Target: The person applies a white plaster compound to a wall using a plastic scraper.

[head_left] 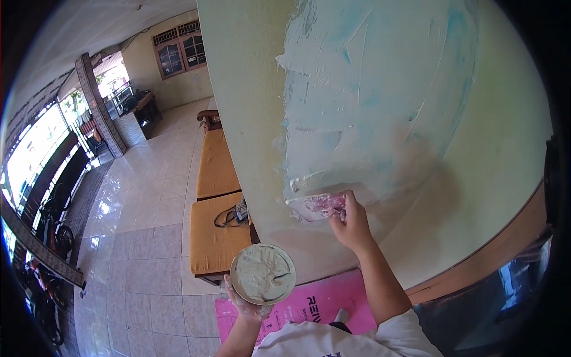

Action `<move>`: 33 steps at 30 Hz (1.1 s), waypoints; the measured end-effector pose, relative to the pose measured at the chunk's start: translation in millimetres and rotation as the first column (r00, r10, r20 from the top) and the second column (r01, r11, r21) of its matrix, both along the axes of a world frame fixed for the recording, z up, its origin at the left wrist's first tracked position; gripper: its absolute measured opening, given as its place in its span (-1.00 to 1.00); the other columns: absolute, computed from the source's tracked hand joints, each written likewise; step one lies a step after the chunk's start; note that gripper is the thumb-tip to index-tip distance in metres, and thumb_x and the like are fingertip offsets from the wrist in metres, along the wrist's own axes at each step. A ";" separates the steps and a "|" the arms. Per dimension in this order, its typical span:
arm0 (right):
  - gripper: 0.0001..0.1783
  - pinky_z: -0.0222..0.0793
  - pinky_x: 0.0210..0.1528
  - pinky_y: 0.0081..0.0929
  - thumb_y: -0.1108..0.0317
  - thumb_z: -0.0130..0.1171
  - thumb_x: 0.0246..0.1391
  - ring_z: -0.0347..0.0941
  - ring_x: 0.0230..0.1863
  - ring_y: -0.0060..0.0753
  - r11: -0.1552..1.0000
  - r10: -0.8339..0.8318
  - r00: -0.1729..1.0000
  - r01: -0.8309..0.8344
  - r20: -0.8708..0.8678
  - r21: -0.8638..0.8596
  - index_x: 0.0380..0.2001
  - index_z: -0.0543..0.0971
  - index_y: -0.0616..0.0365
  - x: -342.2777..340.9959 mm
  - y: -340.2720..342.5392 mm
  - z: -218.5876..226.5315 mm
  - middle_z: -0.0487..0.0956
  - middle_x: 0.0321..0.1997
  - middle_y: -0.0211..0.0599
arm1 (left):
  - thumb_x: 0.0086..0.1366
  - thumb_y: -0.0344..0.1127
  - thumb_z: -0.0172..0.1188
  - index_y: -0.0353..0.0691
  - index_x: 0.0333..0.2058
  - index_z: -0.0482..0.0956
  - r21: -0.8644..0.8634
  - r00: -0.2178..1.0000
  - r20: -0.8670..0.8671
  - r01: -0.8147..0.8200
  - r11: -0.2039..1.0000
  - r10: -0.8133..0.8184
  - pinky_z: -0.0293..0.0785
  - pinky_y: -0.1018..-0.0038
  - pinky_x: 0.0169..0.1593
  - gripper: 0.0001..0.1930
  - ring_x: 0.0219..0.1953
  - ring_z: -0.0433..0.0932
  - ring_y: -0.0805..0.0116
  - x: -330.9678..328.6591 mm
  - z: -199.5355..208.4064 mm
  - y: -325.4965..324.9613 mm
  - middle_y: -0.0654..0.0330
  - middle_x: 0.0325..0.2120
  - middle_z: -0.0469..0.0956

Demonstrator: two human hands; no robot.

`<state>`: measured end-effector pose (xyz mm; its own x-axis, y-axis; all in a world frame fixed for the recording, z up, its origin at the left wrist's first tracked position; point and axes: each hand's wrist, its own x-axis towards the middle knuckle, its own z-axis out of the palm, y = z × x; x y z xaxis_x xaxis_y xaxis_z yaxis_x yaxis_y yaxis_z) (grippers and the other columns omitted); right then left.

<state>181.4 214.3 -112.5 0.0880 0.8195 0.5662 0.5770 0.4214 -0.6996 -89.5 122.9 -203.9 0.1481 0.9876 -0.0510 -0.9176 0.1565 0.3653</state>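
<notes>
My right hand (351, 223) grips a pink putty scraper (314, 207) smeared with white paste. Its blade lies against the wall, or very near it, at the lower edge of a broad patch of white putty (369, 89) with bluish streaks. A small ridge of thicker putty sits just above the blade. Low on the left, my left hand (247, 306) supports a round bowl (234, 279) from below and the side. Pale putty (262, 276) fills the bowl, its surface rough and grooved. White smears mark my left fingers, which are partly hidden under the bowl.
The pale yellow-green wall (244, 89) ends in a corner on the left. Beyond it stands a bench with orange cushions (217, 238), a dark cable lying on it. A pink mat (351, 297) covers tiles at my feet. Motorbikes (50, 279) stand far left.
</notes>
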 end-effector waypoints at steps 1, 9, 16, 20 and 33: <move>-0.65 0.47 -0.30 -0.18 0.35 0.25 0.07 0.57 -0.36 0.11 1.000 -0.004 1.000 0.004 0.001 0.000 -0.17 0.36 0.29 -1.0 1.3 1.1 0.58 -0.37 0.01 | 0.30 0.44 -0.25 0.01 0.37 0.15 0.000 1.000 0.001 0.004 1.000 -0.004 0.26 -0.10 0.29 -0.17 0.33 0.23 -0.05 -0.2 -0.2 -0.3 0.10 0.34 0.18; -0.46 0.38 -0.38 -0.16 0.10 0.51 -0.22 0.52 -0.42 0.00 0.923 -0.315 0.881 0.198 0.352 0.330 -0.33 0.41 0.15 -10.3 18.0 20.5 0.52 -0.43 -0.18 | 0.24 0.46 -0.10 0.00 0.35 0.17 -0.045 0.999 -0.032 -0.002 0.999 0.000 0.33 -0.16 0.23 -0.14 0.28 0.29 -0.08 -3.1 -7.9 0.4 0.07 0.31 0.23; -0.45 0.40 -0.27 -0.11 0.05 0.51 -0.21 0.51 -0.38 0.07 0.849 -0.479 0.818 0.338 0.319 0.407 -0.30 0.46 0.15 16.7 41.1 47.6 0.57 -0.34 -0.14 | 0.23 0.46 -0.09 0.01 0.35 0.17 -0.008 0.998 -0.065 -0.015 1.000 0.015 0.32 -0.17 0.23 -0.14 0.28 0.29 -0.08 -6.2 -7.8 5.6 0.07 0.30 0.23; -0.49 0.39 -0.34 -0.19 0.06 0.49 -0.17 0.54 -0.39 -0.04 0.808 -0.541 0.775 0.370 0.328 0.458 -0.30 0.48 0.13 30.4 40.3 68.5 0.57 -0.43 -0.20 | 0.23 0.46 -0.07 0.02 0.34 0.18 -0.009 0.996 -0.080 -0.036 0.999 0.035 0.32 -0.17 0.23 -0.14 0.27 0.29 -0.08 -10.2 -19.7 6.8 0.07 0.30 0.23; -0.54 0.32 -0.28 -0.10 0.15 0.48 -0.41 0.50 -0.31 -0.06 0.835 -0.421 0.716 0.066 0.557 0.546 -0.46 0.43 0.02 20.5 56.0 62.5 0.52 -0.41 -0.22 | 0.22 0.47 -0.06 0.00 0.35 0.17 0.001 1.000 -0.007 -0.014 1.000 0.014 0.32 -0.17 0.23 -0.12 0.27 0.29 -0.09 -3.7 -6.5 -2.7 0.07 0.31 0.21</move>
